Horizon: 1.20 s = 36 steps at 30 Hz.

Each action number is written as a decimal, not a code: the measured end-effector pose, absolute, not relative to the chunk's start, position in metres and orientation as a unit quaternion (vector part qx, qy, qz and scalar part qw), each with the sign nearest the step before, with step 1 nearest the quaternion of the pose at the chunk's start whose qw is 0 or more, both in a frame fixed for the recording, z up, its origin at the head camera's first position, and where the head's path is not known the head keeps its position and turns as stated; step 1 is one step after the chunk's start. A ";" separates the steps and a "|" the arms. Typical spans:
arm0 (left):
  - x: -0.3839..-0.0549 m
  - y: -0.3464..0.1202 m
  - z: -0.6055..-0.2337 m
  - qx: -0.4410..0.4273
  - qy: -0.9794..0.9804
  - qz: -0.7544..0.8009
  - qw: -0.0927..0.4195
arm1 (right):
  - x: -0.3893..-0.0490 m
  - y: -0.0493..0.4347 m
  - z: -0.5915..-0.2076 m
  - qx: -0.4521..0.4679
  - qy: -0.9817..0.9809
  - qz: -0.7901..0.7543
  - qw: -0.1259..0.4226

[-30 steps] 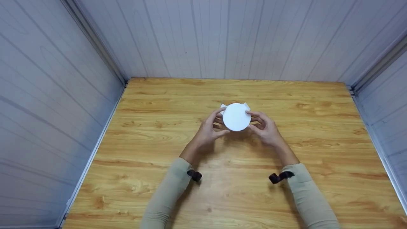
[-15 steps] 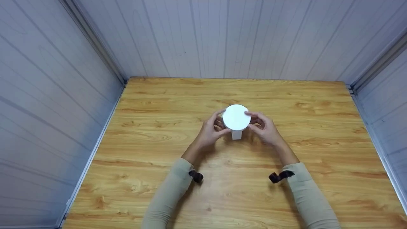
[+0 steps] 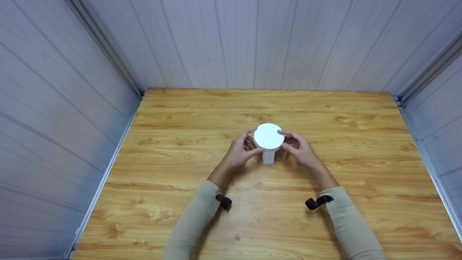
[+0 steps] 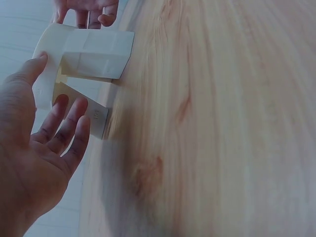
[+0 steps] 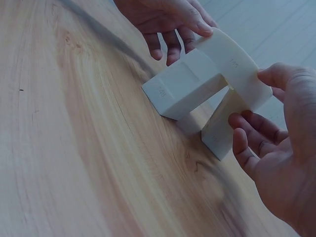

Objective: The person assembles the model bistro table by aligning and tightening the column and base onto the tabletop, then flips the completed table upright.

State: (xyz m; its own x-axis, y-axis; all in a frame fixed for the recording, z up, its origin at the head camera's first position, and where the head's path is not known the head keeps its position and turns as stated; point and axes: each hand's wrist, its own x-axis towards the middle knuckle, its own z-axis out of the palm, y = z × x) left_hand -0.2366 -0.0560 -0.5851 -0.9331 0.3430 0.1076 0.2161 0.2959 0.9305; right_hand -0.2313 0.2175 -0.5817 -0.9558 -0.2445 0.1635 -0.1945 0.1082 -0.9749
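Note:
A small white stool-like piece with a flat round top sits between my two hands in the head view. One broad leg shows below the disc, toward me. Thumb and fingers of my left hand grip the rim on the left; my right hand does the same on the right. Both wrist views reveal thick flared legs under the top, with small markings too faint to read. Their lower ends are at or very near the tabletop; contact is hard to tell. In the left wrist view, the left hand's lower fingers lie beside a leg.
A wood-grain table lies under the hands. Pale panelled walls stand at the back and both sides. A dark wrist camera is strapped at each sleeve cuff.
The stool-like piece has tipped: its far legs dropped out of sight and the near leg came into view below the disc. Both hands moved slightly toward me with it.

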 end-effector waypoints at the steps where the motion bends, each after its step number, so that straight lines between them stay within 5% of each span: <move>1: -0.237 -0.056 -0.585 0.174 0.803 0.567 0.056 | -0.231 0.218 -0.582 -0.147 0.745 -0.650 0.020; 16: -0.233 -0.087 -0.590 0.157 0.829 0.532 0.067 | -0.228 0.253 -0.582 -0.151 0.775 -0.611 0.058; 24: -0.239 -0.136 -0.577 0.124 0.830 0.540 0.059 | -0.231 0.297 -0.565 -0.149 0.790 -0.593 0.028; 36: -0.273 -0.181 -0.512 0.119 0.848 0.515 -0.047 | -0.261 0.337 -0.494 -0.158 0.816 -0.556 -0.033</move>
